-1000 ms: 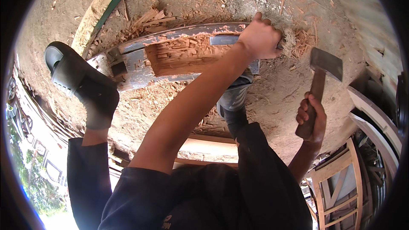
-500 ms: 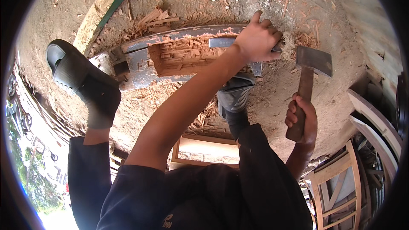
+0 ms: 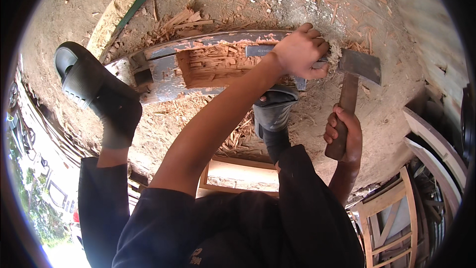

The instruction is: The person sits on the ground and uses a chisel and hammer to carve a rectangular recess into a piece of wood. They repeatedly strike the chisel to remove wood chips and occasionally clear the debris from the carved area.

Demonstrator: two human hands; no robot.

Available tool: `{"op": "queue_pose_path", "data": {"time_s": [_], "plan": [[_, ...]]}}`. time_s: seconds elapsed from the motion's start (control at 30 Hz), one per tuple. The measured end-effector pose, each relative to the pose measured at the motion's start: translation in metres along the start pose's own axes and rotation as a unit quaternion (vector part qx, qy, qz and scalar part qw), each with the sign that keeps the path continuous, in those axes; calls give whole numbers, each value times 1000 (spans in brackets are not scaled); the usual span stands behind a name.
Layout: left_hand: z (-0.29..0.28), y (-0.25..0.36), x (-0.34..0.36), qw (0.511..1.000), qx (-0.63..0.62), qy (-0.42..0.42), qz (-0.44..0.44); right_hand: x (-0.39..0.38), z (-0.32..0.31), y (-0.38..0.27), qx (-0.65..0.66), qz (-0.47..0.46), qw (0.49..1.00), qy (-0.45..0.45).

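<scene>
A grey-painted, weathered wooden beam (image 3: 166, 71) lies on the ground with a rough, splintered recess (image 3: 213, 62) cut into it. My left hand (image 3: 302, 52) is closed around a chisel, whose flat metal blade (image 3: 258, 50) points left over the recess; the hand hides much of it. Beside that hand, at the chisel's right end, is frayed fibrous material (image 3: 335, 54). My right hand (image 3: 347, 131) grips the wooden handle of a hatchet (image 3: 361, 67). Its dark head is right at the frayed end, touching or nearly so. My sandalled right foot (image 3: 274, 109) presses by the beam's near edge.
Wood chips (image 3: 186, 22) litter the dirt floor. A curved timber with a green edge (image 3: 116, 15) lies at the far left, near my left sandal (image 3: 82, 77). A wooden frame (image 3: 240, 174) sits below me. Chair-like frames (image 3: 391, 218) and curved boards (image 3: 436, 149) stand at right.
The hatchet has swung left, and its head has come up to the chisel's frayed end. My left hand's raised finger has curled in, and the hand has tightened slightly.
</scene>
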State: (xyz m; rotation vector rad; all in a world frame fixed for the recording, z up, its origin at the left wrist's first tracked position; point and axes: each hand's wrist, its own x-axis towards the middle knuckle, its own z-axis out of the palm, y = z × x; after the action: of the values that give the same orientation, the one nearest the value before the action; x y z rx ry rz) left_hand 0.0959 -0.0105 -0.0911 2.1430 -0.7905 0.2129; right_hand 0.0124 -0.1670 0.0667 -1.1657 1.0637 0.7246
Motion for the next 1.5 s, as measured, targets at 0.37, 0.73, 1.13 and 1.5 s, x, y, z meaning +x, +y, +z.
{"op": "queue_pose_path", "data": {"time_s": [0.37, 0.73, 1.13, 1.5], "plan": [[1, -2, 1, 1000, -11, 7, 2, 12, 4, 1, -1, -107, 990, 89], [-1, -4, -5, 999, -6, 44, 20, 0, -23, -5, 91, -33, 994, 44], [4, 42, 33, 986, -133, 22, -97, 37, -22, 31, 144, 14, 989, 40], [2, 48, 52, 945, -138, -130, -267, 39, -30, 38, 126, 27, 991, 31]]}}
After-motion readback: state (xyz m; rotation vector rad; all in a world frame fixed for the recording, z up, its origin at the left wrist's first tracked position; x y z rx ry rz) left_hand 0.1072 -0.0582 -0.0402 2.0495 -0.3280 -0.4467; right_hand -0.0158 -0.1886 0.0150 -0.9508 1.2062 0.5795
